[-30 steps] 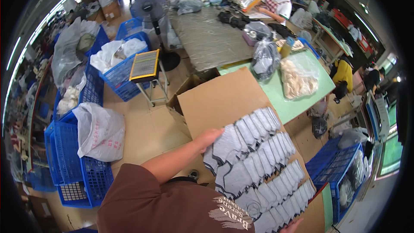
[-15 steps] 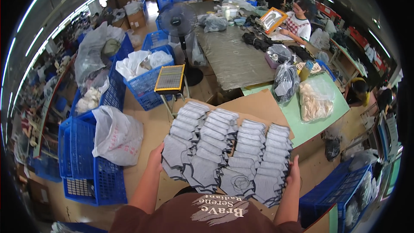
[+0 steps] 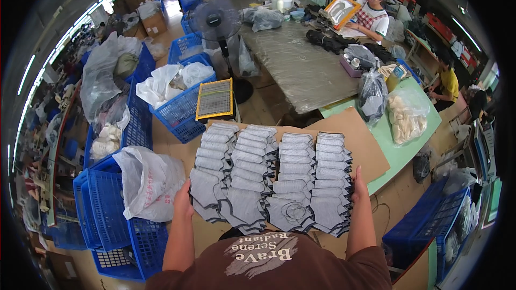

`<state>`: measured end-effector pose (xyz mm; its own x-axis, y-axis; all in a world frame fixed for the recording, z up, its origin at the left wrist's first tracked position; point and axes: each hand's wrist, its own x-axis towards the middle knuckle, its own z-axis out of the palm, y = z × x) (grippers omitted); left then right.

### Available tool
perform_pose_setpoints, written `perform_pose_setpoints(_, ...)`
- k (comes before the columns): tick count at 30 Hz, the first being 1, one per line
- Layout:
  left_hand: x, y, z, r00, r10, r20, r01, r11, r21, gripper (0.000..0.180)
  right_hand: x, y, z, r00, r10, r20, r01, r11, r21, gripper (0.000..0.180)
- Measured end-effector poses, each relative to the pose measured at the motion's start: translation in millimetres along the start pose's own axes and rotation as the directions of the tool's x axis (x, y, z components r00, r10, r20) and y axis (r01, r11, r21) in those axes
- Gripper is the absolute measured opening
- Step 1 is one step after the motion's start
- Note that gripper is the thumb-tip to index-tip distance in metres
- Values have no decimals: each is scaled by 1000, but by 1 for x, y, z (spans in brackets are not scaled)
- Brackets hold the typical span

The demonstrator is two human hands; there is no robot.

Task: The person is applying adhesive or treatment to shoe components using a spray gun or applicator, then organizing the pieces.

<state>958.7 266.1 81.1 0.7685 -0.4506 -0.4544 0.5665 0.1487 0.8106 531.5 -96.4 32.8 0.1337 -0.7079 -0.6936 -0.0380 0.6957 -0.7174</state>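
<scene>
My left hand [image 3: 183, 200] and my right hand [image 3: 359, 187] grip opposite sides of a wide load in front of my body. The load is several overlapping rows of grey, dark-edged fabric pieces [image 3: 247, 180], spread over a brown cardboard sheet [image 3: 368, 153]. Thumbs show at the sides, while most of the fingers are hidden beneath. A loose coil of thin thread [image 3: 294, 212] rests on one of the near pieces. Cardboard shows past the far edge of the rows and at the far right.
A green-topped table [image 3: 416, 102] with bagged cloth adjoins a large grey table [image 3: 290, 70]. Blue crates [image 3: 102, 204], a white sack [image 3: 150, 182], a stool with a yellow-framed top [image 3: 215, 100] and a standing fan [image 3: 217, 21] are at left. A person [image 3: 371, 13] works across the table.
The load has shifted slightly left and turned a little more level, with both hands still at its sides. My view has turned a little rightward. The person across the table stays in place.
</scene>
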Motion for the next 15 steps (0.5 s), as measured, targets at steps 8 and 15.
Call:
perform_pose_setpoints(8,114,52,48,975,-166,151,146,980,134,38,-22,30,37,997,29,-75,-17,987,161,82)
perform_pose_setpoints(15,212,37,119,930,-264,255,192,942,275,35,-68,5,63,963,29,-267,20,984,179,109)
